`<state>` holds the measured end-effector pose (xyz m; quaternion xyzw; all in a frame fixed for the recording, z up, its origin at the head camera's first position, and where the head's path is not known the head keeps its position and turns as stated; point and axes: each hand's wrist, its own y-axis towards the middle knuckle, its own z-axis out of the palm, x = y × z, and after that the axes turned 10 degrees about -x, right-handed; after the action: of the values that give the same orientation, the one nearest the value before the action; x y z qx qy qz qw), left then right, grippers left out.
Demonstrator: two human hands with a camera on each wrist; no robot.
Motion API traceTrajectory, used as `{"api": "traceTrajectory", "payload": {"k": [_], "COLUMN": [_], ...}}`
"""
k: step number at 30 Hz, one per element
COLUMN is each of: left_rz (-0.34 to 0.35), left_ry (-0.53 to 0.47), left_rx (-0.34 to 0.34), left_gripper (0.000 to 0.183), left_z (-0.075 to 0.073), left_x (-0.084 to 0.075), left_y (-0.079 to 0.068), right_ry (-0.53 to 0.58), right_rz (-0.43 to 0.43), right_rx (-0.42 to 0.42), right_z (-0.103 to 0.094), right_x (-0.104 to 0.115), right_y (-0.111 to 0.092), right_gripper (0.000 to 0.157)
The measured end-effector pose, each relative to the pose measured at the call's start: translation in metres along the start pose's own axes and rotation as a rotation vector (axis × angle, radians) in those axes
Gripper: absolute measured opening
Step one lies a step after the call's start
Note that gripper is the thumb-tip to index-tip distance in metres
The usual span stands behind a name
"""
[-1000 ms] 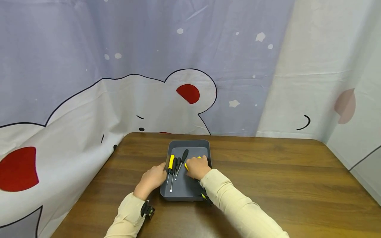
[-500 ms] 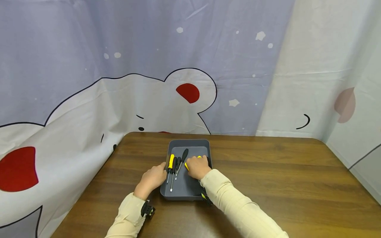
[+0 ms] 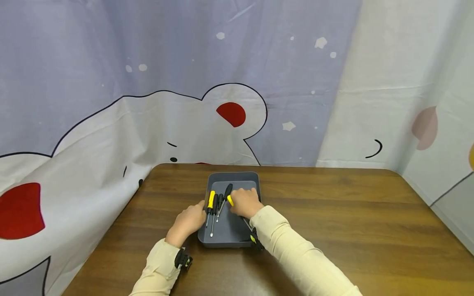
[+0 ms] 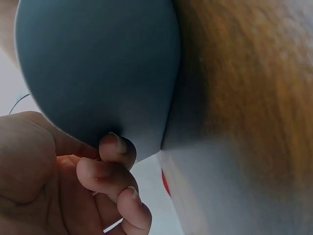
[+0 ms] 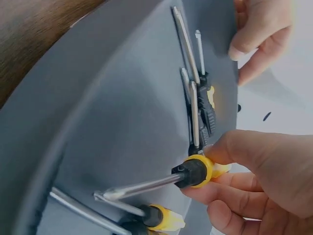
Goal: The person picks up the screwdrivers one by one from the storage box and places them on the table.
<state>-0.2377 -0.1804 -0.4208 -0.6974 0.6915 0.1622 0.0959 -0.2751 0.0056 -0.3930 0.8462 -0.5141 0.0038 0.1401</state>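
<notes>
Leftmost: left hand grips the grey tray's left rim | in tray, yellow-handled screwdriver beside three black-handled screwdrivers, tips toward the person | right hand pinches a yellow-and-black screwdriver by its handle, at tray's right half | below it, further screwdrivers, partly hidden.

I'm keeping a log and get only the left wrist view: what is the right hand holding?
Observer: The right hand pinches a yellow-and-black screwdriver.
Operator: My view misses the inside of the container. What else lies in there, on the left?
Observer: Four other screwdrivers lie close together on the left side of the gray tray.
Operator: What colour are those tools' handles?
Observer: One handle is mostly yellow; the other three look black.
</notes>
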Motion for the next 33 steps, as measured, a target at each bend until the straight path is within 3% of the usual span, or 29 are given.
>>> {"api": "traceTrajectory", "payload": {"k": [8, 19, 33], "left_rz": [0.015, 0.023, 0.017], "left_ry": [-0.001, -0.011, -0.015], "left_rx": [0.011, 0.023, 0.053], "left_gripper": [0.046, 0.047, 0.050], "left_z": [0.000, -0.001, 0.000], "left_x": [-0.001, 0.000, 0.001], "left_y": [0.000, 0.000, 0.001], "right_ry": [0.052, 0.100, 0.097], "right_rz": [0.016, 0.037, 0.126], "right_rx": [-0.011, -0.043, -0.076], "right_z": [-0.012, -0.032, -0.056], "right_x": [-0.004, -0.018, -0.064], "right_y": [-0.003, -0.006, -0.024], "right_gripper": [0.018, 0.027, 0.039]}}
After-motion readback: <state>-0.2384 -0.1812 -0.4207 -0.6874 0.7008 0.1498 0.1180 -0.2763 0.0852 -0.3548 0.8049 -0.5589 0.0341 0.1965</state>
